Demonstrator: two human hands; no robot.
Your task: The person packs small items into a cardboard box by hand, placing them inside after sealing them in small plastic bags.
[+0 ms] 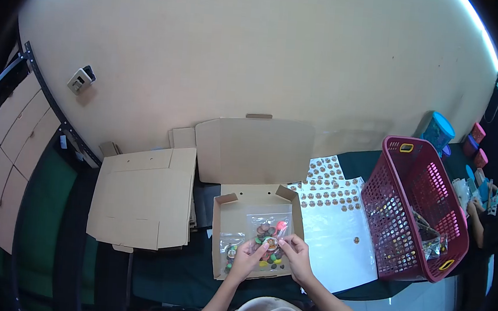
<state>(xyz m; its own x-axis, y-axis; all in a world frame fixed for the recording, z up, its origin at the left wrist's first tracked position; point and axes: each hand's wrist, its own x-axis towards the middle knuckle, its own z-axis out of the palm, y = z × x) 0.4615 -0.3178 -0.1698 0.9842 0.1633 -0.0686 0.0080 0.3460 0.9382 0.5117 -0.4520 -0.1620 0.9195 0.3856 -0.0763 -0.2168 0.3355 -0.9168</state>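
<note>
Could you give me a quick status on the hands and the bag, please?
Both pinching bag: left hand, right hand. Bag lies in open box, coloured pieces inside. Nothing in the way; basket off right.

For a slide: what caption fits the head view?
Left hand and right hand hold a clear bag of colourful pieces in an open cardboard box.

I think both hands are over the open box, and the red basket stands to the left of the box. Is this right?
Not quite. The head view shows the basket standing to the right of the box, not to the left. The rest holds: the left hand and the right hand are both over the open box.
</note>
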